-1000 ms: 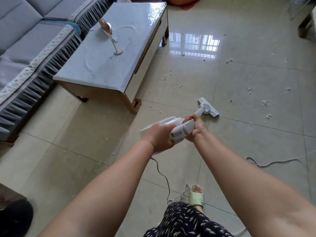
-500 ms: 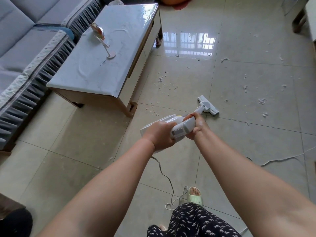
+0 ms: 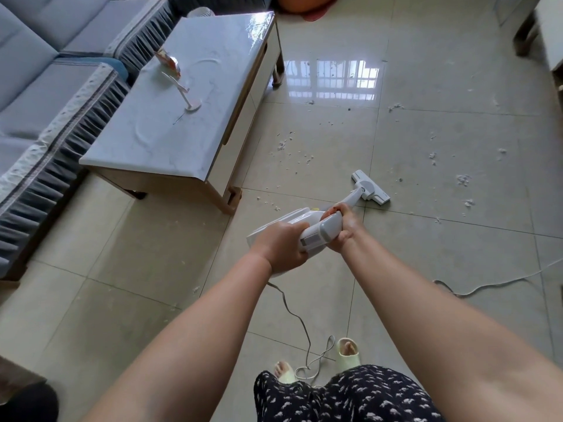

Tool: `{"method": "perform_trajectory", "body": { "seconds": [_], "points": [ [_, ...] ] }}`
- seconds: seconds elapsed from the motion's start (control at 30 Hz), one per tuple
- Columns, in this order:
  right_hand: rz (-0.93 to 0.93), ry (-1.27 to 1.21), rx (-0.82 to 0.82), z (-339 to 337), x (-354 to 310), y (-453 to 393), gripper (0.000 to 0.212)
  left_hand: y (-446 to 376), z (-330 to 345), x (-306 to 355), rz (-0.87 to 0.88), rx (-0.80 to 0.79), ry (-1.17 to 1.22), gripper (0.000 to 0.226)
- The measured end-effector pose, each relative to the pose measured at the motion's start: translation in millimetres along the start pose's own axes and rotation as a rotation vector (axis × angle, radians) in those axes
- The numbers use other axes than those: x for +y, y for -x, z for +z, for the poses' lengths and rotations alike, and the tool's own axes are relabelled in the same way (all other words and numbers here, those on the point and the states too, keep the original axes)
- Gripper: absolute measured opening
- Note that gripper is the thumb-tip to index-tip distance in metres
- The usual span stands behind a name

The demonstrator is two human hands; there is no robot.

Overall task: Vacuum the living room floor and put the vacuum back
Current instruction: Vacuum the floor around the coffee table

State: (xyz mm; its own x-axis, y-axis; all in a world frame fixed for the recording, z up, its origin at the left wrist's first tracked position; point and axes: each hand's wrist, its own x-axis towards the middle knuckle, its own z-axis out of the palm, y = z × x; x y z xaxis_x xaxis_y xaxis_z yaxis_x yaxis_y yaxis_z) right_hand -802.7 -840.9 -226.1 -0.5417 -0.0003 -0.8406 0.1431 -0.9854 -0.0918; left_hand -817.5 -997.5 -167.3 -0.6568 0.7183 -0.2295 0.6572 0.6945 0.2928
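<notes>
- Vacuum point(image 3: 316, 228): white handheld stick type, body held approx mid-frame above the floor point(image 3: 441, 141); tube slopes fwd & down to the floor head point(image 3: 371, 188), which sits flat on a tile just past a grout line
- Left hand point(image 3: 281, 249): fingers curled tight round the rear of the vacuum body, knuckles up
- Right hand point(image 3: 344, 226): fingers wrapped round the front of the body, near where the tube starts; thumb on top
- Power cord point(image 3: 300, 322): white, drops from rear of vacuum, loops on floor between the two feet; 2nd stretch trails off to the right
- Debris point(image 3: 463, 179): white fluff & crumbs scattered on tiles ahead & right of floor head, some left of it nr counter leg
- Counter point(image 3: 170, 138): pale marble-look top, left of vacuum; wine glass point(image 3: 179, 83) on it, tilted
- Sofa point(image 3: 36, 95): grey, far left, beside counter
- Feet in pale green slippers point(image 3: 348, 351), dark patterned trousers at bottom edge
</notes>
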Motion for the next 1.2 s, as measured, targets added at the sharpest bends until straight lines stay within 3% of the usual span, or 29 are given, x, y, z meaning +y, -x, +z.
{"method": "perform_trajectory", "body": {
  "seconds": [0.1,0.27,0.4,0.47,0.6,0.8,0.93,1.2],
  "points": [
    [-0.003,-0.027,-0.014,-0.2,-1.9,-5.5,0.009,-8.3,3.8,-4.1,0.007,-0.007,0.014,0.023],
    [-0.041,-0.12,-0.034,-1.8,-5.2,-17.5,0.034,-23.2,15.1,-14.1,0.058,0.004,0.048,0.021],
    [-0.07,-0.109,0.024,11.6,-1.8,-20.6,0.009,-31.4,12.9,-29.0,0.091,0.009,0.072,0.021],
    [-0.084,-0.106,0.054,21.9,0.4,-20.9,0.013,-36.5,7.0,-39.2,0.108,-0.006,0.081,0.021],
    [-0.068,0.011,0.121,49.1,7.5,-12.9,0.022,-49.6,-5.7,-59.2,0.141,-0.003,0.073,0.027],
    [-0.008,0.275,0.319,75.6,18.7,-1.2,0.013,-57.0,-15.7,-85.3,0.218,-0.015,0.001,0.031],
    [-0.107,0.312,0.4,77.5,28.2,-6.8,0.029,-63.5,-20.9,-88.4,0.295,-0.075,-0.062,0.023],
    [-0.144,0.292,0.426,78.1,8.6,-12.3,0.025,-88.1,-24.5,-74.8,0.363,-0.079,-0.116,0.024]
  ]
}}
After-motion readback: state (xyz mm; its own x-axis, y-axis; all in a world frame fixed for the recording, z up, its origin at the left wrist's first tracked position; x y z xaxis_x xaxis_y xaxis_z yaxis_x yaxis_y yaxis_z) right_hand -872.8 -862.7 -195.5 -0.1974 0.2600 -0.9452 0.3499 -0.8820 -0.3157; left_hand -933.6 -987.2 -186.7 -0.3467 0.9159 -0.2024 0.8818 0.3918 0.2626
